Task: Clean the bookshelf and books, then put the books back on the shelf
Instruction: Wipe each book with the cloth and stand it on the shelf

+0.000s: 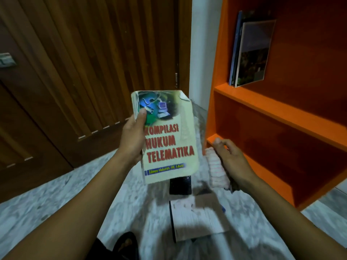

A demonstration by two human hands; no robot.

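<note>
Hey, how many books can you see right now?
5, possibly more: one in the left hand, cover up; two leaning on the upper shelf; two on the floor. Blur may hide others.

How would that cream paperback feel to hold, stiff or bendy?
Probably bendy: the paperback has a soft cover with a creased, worn top corner. Likely light, since the left hand alone holds it by the spine edge. Worn edges suggest it may tear easily.
</note>
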